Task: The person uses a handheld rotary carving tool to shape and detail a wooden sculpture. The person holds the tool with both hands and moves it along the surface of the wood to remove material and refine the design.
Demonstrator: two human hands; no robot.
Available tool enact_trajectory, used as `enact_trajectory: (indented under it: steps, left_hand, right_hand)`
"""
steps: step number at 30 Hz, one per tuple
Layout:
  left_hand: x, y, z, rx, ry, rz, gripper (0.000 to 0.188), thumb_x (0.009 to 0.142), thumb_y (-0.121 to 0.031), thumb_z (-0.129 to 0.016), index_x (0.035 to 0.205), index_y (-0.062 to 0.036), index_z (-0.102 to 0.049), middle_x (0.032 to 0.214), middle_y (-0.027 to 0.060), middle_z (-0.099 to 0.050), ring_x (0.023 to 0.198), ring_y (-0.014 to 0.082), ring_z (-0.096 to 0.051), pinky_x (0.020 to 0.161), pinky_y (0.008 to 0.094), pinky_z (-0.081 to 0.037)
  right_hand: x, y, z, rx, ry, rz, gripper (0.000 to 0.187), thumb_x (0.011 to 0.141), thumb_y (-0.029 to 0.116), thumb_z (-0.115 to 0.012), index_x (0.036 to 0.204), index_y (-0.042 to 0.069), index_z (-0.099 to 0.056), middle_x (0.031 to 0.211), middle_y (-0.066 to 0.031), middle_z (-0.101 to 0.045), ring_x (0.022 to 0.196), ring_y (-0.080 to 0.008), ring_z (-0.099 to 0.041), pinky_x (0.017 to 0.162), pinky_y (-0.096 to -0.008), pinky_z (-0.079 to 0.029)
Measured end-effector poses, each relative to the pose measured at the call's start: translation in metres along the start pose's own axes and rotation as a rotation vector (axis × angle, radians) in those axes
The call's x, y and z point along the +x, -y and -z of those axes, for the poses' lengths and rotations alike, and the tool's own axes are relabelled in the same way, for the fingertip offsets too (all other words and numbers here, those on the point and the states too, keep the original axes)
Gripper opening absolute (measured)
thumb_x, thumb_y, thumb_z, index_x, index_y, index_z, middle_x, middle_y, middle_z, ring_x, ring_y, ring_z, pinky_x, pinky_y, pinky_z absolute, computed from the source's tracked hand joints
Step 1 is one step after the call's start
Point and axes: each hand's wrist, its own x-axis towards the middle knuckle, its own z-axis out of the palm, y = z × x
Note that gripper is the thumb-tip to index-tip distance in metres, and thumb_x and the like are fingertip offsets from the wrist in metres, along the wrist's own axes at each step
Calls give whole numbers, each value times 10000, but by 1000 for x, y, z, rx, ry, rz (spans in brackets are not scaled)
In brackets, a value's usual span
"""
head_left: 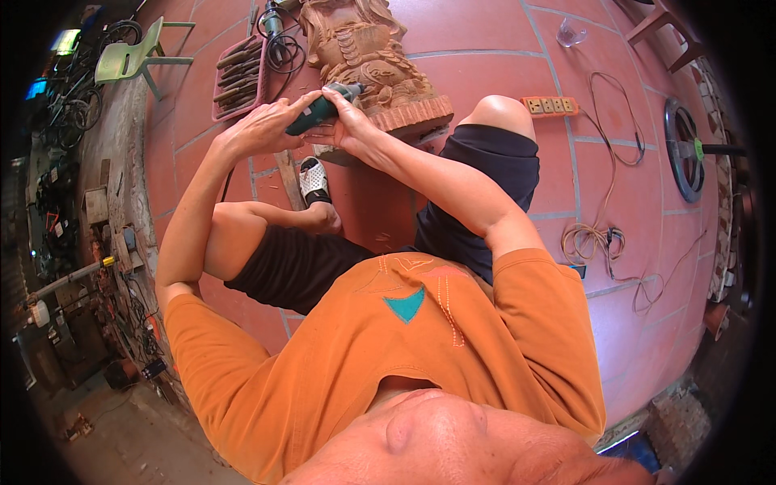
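Observation:
Both of my hands hold a green handheld power tool [303, 121], its nose pointing at a carved wooden sculpture [364, 56]. My left hand [271, 129] is closed around the tool's rear part. My right hand [349, 123] wraps the front part, close to the carving's lower edge. Fine relief covers the reddish-brown wood, which stands on a thick base [412, 120]. The tool's tip is small against the carving, so I cannot make out whether it touches the wood.
A pink tray [218, 97] of carving chisels lies left of the sculpture, beside another corded green tool [273, 23]. An orange power strip [550, 106] and coiled cable [588, 241] are on the tiled floor at right. A green chair [129, 61] stands far left, a clear cup [570, 34] far right.

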Motion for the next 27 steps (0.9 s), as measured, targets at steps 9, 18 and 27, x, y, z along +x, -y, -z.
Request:
enact_trajectory:
  steps: [9,18,27]
  left_hand:
    - [0,-6,3,-20,2,-33,863,743,-199,-695,1457,-149,-215,943,208,-557,887,359,-565,782,438,-444]
    - [4,0,-1,-4,-12,-50,861,737,-199,-697,1453,-160,-221,927,208,-562,858,362,-574,756,439,-449]
    - [3,4,-5,16,-44,-76,913,706,-192,-712,1462,-194,-200,854,208,-562,802,353,-586,716,430,-463]
  right_hand:
    - [-4,0,2,13,-24,18,441,860,477,-574,1102,114,-511,992,-116,-591,835,-383,-632,725,-545,-550]
    - [-3,-2,7,23,-20,21,441,860,476,-575,1092,104,-519,960,-107,-600,820,-375,-637,752,-560,-532]
    - [-7,-2,1,30,-28,19,433,868,479,-564,1096,115,-507,978,-109,-594,853,-381,-630,775,-562,-525]
